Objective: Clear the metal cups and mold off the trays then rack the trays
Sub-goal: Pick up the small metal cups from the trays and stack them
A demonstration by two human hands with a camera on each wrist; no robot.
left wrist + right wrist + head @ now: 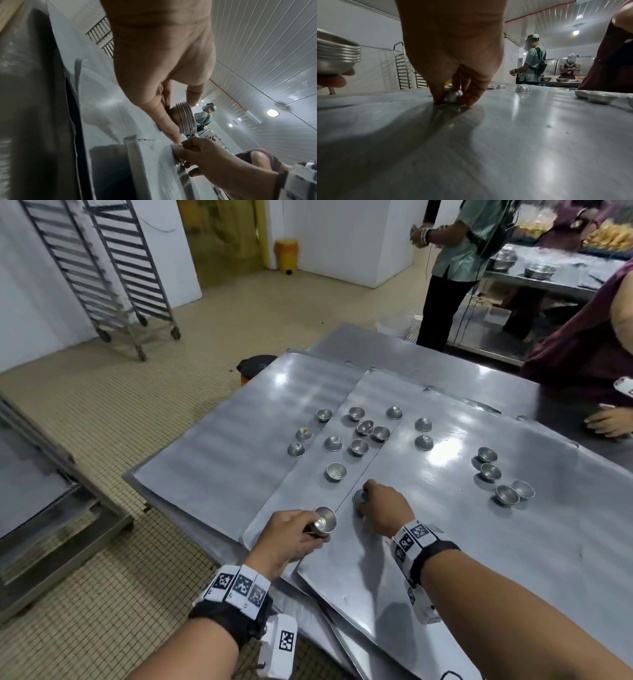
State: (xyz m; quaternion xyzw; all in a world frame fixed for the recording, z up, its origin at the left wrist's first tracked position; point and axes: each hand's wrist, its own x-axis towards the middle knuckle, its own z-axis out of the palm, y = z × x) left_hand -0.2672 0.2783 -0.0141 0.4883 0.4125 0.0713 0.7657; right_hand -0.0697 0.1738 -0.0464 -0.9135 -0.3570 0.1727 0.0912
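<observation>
Stainless steel tabletop (445, 371) carries several flat, shiny metal baking trays (479, 542), overlapped and skewed toward the near-left corner. Two tall wheeled steel tray racks (113, 268) stand on the tiled floor, well apart from the tabletop, past its far-left side.

Roughly twenty small round metal cups (359, 446) remain scattered on the trays: main cluster mid-tabletop, a smaller group (503, 477) toward the right edge. Some upright, some inverted. Can't pick out a mold distinct from the cups.

Left hand (291, 537) holds a nested stack of metal cups (187, 119), thumb and fingers curled round it, just above the near edge of the trays.

Right hand (383, 508) is down on a single inverted metal cup (453, 95); thumb and fingers (471, 98) pinch its sides, tips touching the tray. Cup sits on the tray, not lifted yet.

Judgement, for doing this step well:
- Grip low at the rim; the dome is slick and will probably skate on the tray.
- Lift straight, flip rim-up, then seat it in the stack.
- Keep the stack level and close so transfers stay short.
- Work near to far, then the right-edge group.
- Trays overlap loosely, so don't drag cups across the seams.
</observation>
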